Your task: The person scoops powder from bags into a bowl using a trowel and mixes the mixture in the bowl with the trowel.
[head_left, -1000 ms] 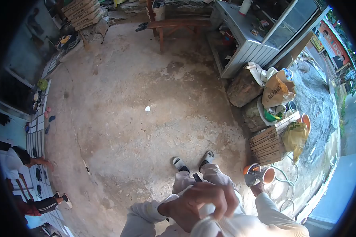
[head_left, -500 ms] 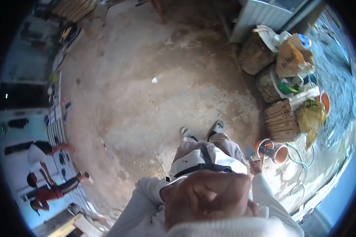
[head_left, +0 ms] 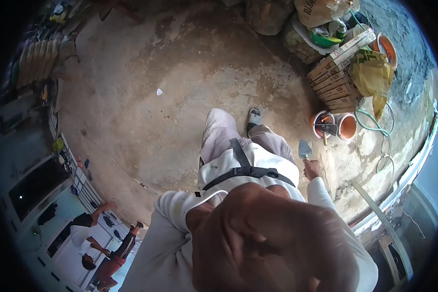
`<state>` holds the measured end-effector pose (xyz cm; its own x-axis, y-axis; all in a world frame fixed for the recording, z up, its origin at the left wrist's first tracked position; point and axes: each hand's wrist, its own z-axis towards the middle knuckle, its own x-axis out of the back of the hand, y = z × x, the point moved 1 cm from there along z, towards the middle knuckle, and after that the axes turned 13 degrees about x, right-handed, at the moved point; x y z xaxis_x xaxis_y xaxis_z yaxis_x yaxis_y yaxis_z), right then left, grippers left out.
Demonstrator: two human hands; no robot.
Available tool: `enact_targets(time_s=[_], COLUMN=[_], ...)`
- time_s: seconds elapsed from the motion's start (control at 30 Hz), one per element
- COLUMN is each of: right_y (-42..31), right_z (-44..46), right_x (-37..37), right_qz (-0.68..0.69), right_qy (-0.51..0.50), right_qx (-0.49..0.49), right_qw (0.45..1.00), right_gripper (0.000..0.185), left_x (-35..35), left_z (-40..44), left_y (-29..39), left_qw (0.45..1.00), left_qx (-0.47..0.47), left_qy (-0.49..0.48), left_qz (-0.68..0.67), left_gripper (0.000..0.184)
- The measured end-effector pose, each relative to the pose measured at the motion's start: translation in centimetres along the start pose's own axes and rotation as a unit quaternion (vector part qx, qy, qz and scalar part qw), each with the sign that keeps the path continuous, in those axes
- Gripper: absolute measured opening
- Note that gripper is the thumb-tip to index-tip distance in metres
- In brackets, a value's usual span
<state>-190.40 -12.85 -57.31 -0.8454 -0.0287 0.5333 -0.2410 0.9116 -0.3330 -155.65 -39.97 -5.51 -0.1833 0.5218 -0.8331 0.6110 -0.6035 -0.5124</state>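
My right hand [head_left: 312, 169] is wrapped round the handle of a pointed trowel [head_left: 304, 149], held low beside my right thigh with its blade facing forward. Just beyond the blade stand two orange-brown buckets: one bucket [head_left: 314, 127] has tools in it, including a wooden handle over its rim, and the other bucket [head_left: 347, 127] is beside it. Neither bucket touches the trowel. My left sleeve [head_left: 168, 233] runs down out of the picture, and my left hand does not show.
Flat boxes [head_left: 337, 85] are stacked beyond the buckets, with a yellow plastic bag [head_left: 372, 75] against them. A green hose [head_left: 385, 131] lies along the right side. Sacks [head_left: 321, 10] stand at the back right. Two people [head_left: 82, 238] are at the left edge.
The view has turned and shifted, so the buckets and boxes appear higher. My left knee has come forward and that foot is now hidden. The trowel stays in my right hand.
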Motion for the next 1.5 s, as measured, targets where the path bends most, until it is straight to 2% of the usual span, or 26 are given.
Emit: enact_targets(time_s=[0.03, 0.13, 0.23, 0.33, 0.4, 0.5, 0.57, 0.6, 0.7, 0.77, 0.8, 0.9, 0.93, 1.0, 1.03, 1.1, 1.17, 1.2, 1.27, 1.3, 1.37, 1.4, 1.43, 1.47, 1.5], right_y=[0.1, -3.0, -6.3, -10.0, -15.4, -26.5, -30.3, -32.7, -45.8, -50.1, -52.0, -56.6, -58.5, -57.6, -57.6, -57.8, -58.8, -58.8, -60.7, -61.5, -63.7, -64.6, -67.3, -67.8, -68.4], right_z=[-0.3, -0.6, 0.4, 2.3, 3.3, 2.2, 5.0, 6.4, 0.9, -0.2, -0.3, -0.7, -1.6, 1.3, 2.5, 3.9, 5.2, 6.7, 8.4, 9.5, 11.6, 12.3, 13.4, 14.5, 14.9], right_x=[0.0, -0.5, -1.3, -2.2, -2.1, -0.7, 0.5, 1.4, 4.6, 5.4, 6.7, 8.7, 9.7, 11.2, 12.3, 14.6, 16.8, 18.1, 21.1, 22.8, 25.4, 28.6, 29.9, 31.6, 32.1], right_qz=[-0.003, -0.008, 0.019, 0.004, -0.011, 0.114, 0.126, 0.132, 0.177, 0.190, 0.188, 0.172, 0.131, 0.177, 0.091, 0.116, 0.208, 0.203, 0.056, 0.008, -0.047, -0.101, -0.154, -0.164, -0.174], right_qy=[-0.001, 0.006, 0.032, 0.087, 0.139, 0.210, 0.232, 0.241, 0.261, 0.270, 0.281, 0.313, 0.312, 0.301, 0.349, 0.335, 0.291, 0.295, 0.262, 0.263, 0.287, 0.292, 0.280, 0.275, 0.265], right_qx=[-0.001, -0.002, 0.037, 0.082, 0.107, 0.173, 0.182, 0.215, 0.201, 0.222, 0.239, 0.260, 0.222, 0.256, 0.249, 0.290, 0.290, 0.293, 0.308, 0.318, 0.386, 0.363, 0.364, 0.348, 0.339], right_qw=[1.000, 1.000, 0.999, 0.993, 0.984, 0.955, 0.947, 0.937, 0.927, 0.918, 0.910, 0.897, 0.914, 0.902, 0.899, 0.889, 0.888, 0.887, 0.913, 0.911, 0.875, 0.879, 0.875, 0.881, 0.886], right_gripper=[0.037, 0.038, 0.038, 0.038, 0.037, 0.039, 0.037, 0.036, 0.042, 0.041, 0.041, 0.043, 0.043, 0.043, 0.041, 0.035, 0.033, 0.033, 0.036, 0.039, 0.044, 0.046, 0.047, 0.048, 0.048], left_x=[-0.2, -1.3, -2.5, -4.1, -5.5, -8.1, -9.6, -10.3, -12.0, -13.0, -14.0, -15.4, -15.5, -15.6, -15.8, -16.2, -16.7, -17.1, -18.0, -18.1, -17.0, -15.2, -16.0, -16.8, -17.5], left_z=[0.7, 3.2, 5.8, 7.9, 9.2, 10.1, 10.6, 10.8, 11.5, 12.7, 14.0, 17.1, 18.4, 21.4, 22.8, 25.5, 28.0, 29.0, 31.0, 32.4, 35.7, 38.0, 40.1, 42.2, 44.1], left_y=[1.4, 3.5, 6.5, 10.3, 12.8, 15.5, 17.2, 17.9, 19.9, 21.5, 22.1, 24.8, 25.4, 26.5, 26.7, 26.8, 26.0, 25.3, 23.5, 22.7, 20.3, 17.2, 18.3, 19.3, 20.3], left_qw=[0.995, 0.981, 0.974, 0.970, 0.967, 0.963, 0.960, 0.959, 0.957, 0.952, 0.939, 0.924, 0.914, 0.890, 0.877, 0.855, 0.842, 0.840, 0.844, 0.826, 0.839, 0.872, 0.814, 0.734, 0.640], left_qx=[0.077, 0.156, 0.181, 0.174, 0.165, 0.138, 0.115, 0.101, 0.044, -0.003, -0.057, -0.013, 0.015, 0.071, 0.092, 0.119, 0.128, 0.124, 0.140, 0.161, 0.181, 0.184, 0.259, 0.325, 0.373], left_qy=[-0.052, -0.081, -0.095, -0.114, -0.131, -0.145, -0.155, -0.160, -0.162, -0.163, -0.183, -0.224, -0.235, -0.258, -0.270, -0.289, -0.286, -0.265, -0.195, -0.204, -0.268, -0.300, -0.326, -0.360, -0.402], left_qz=[0.036, 0.075, 0.098, 0.124, 0.146, 0.179, 0.203, 0.213, 0.237, 0.258, 0.285, 0.311, 0.330, 0.369, 0.387, 0.414, 0.438, 0.457, 0.480, 0.500, 0.438, 0.340, 0.405, 0.476, 0.538], left_gripper=[0.037, 0.037, 0.033, 0.028, 0.026, 0.021, 0.018, 0.017, 0.013, 0.010, 0.011, 0.013, 0.014, 0.017, 0.018, 0.022, 0.025, 0.027, 0.031, 0.029, 0.027, 0.026, 0.015, 0.020, 0.035])
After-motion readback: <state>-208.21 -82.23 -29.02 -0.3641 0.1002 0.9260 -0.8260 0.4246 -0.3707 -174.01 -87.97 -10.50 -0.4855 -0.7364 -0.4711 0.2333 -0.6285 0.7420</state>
